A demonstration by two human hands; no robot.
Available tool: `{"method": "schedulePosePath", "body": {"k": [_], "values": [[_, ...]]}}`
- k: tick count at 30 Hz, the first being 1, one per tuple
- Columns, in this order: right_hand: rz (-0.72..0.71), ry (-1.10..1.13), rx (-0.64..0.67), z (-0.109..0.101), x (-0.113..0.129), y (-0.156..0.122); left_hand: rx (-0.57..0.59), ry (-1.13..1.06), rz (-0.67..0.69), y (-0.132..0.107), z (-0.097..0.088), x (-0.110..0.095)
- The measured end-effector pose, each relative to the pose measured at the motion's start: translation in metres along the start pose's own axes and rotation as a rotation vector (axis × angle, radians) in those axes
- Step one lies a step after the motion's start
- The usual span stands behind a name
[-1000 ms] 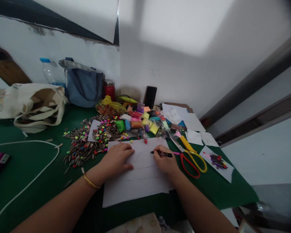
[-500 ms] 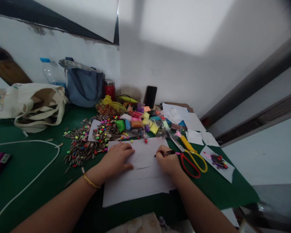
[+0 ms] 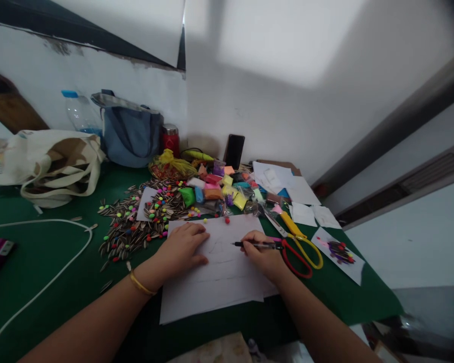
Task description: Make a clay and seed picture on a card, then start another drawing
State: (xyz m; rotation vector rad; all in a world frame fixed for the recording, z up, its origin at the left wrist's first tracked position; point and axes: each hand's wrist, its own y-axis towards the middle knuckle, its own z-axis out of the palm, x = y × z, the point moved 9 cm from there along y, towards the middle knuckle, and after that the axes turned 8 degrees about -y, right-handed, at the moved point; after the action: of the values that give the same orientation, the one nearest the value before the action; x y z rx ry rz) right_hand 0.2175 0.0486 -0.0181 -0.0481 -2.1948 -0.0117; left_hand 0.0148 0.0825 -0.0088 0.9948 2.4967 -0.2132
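Green tabletop point(image 3: 41, 257), pen point(image 3: 268, 245) held sideways

So closest up is a smooth white sheet point(image 3: 212, 300) with faint thin lines on it, another sheet peeking out underneath. Left hand point(image 3: 185, 247) is palm down on it, fingers loosely stretched out. Right hand point(image 3: 263, 256) is closed round the pen, a slim black one, over the sheet's right side. Its long axis runs pretty much left to right, tip pointing left, back end right by the scissors point(image 3: 275, 222). Can't tell if the tip actually touches the paper.

Those scissors have metal blades and rounded red and yellow loops. Farther back, a loose heap of striped, teardrop-shaped seeds point(image 3: 126, 237) mixed with bright little balls, then colourful packets point(image 3: 213, 194) in clear wrap. Behind those, a slouchy blue fabric bag point(image 3: 134, 138) and a plain white wall point(image 3: 268, 60).
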Motion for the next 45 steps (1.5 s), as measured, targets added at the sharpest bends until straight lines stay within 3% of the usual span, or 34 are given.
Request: {"method": "schedulePosePath", "body": {"k": [9, 45], "values": [[-0.065, -0.122, 0.027, 0.025, 0.004, -0.007, -0.012, 0.011, 0.013, 0.001, 0.002, 0.002], [-0.099, -0.091, 0.031, 0.032, 0.011, 0.000, -0.008, -0.001, 0.010, 0.002, 0.002, 0.002]]}}
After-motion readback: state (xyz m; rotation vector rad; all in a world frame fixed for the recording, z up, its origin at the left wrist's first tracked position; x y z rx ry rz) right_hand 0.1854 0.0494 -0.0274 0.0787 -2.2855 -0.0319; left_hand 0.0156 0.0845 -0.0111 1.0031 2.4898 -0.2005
